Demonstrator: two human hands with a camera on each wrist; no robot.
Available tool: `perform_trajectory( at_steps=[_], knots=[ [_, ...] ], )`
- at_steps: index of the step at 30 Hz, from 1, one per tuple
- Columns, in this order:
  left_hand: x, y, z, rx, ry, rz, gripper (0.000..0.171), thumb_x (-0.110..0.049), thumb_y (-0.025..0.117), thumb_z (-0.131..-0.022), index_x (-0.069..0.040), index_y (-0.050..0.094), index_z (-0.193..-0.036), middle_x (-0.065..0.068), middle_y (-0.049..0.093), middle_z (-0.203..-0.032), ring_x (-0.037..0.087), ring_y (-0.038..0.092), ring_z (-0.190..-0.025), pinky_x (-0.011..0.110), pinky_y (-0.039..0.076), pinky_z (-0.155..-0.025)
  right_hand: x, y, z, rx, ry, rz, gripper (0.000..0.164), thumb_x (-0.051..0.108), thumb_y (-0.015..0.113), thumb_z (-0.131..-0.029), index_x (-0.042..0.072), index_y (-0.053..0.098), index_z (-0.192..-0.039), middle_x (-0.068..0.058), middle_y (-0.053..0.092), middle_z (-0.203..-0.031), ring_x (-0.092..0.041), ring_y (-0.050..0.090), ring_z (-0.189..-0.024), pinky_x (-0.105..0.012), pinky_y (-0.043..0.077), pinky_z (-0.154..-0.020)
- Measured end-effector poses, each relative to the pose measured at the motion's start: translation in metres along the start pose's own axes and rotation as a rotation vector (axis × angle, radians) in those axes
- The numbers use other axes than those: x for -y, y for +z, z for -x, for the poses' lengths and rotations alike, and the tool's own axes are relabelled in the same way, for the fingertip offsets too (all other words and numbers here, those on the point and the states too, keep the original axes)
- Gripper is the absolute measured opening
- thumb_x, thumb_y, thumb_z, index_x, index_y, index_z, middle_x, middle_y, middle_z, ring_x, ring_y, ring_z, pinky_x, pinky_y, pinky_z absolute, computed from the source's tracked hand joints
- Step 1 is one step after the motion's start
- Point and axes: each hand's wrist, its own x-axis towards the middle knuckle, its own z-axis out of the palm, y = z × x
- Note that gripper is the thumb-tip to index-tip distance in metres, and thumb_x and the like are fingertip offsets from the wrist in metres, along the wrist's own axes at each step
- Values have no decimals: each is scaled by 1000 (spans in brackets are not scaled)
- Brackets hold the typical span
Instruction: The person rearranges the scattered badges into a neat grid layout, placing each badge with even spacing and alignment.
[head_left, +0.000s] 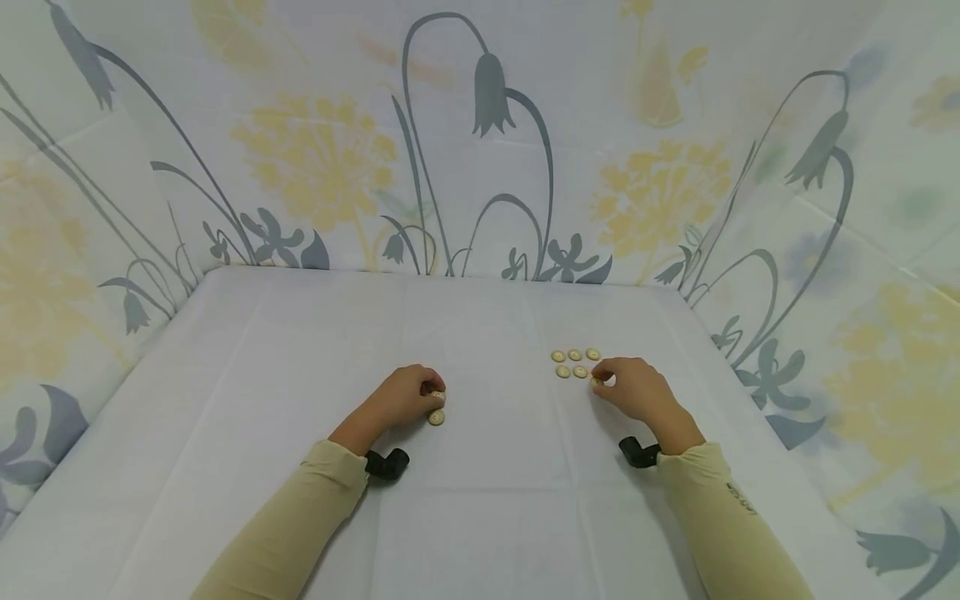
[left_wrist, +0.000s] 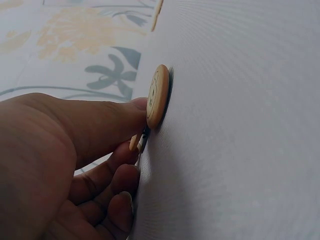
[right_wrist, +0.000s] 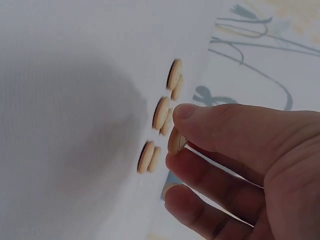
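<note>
In the head view my left hand (head_left: 405, 395) is at left of centre, pinching a small round wooden disc (head_left: 438, 395) between thumb and fingers. Just below it a second wooden disc (head_left: 436, 417) lies on the table; the left wrist view shows a line-drawn face on this disc (left_wrist: 159, 96), its edge close to my thumb. Over on the right, my right hand (head_left: 637, 387) pinches another wooden disc (right_wrist: 176, 141) by its edge, raised a little off the cloth. Beside those fingertips, similar discs (head_left: 575, 355) lie in two short rows. Fingers partly hide both held discs.
A white cloth (head_left: 480, 533) covers the table. Flower-patterned sheets (head_left: 487, 183) rise at the back and both sides. A black wrist mount (head_left: 387, 465) is on my left wrist, another black mount (head_left: 639, 452) on my right.
</note>
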Motion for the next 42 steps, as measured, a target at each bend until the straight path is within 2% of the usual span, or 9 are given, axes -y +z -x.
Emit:
perform_trajectory(
  at_steps=[19,42],
  knots=[
    [1,-2,0,4,-10,17,22,-22,65,-92,-9,68,-109,3,64,-99,15,57,-89,35,47,-84,-17,0,-7,40,48,14,29,25,65,-89,7,70,-112,-11,70,-108,-30,63,-97,-46,49,-77],
    [2,0,-2,6,-5,2,21,-22,65,-91,-8,68,-108,3,65,-99,16,58,-90,35,48,-84,-21,6,-9,97,99,-18,30,26,65,-90,7,70,-112,-12,69,-109,-30,62,-98,-46,49,-77]
  ],
)
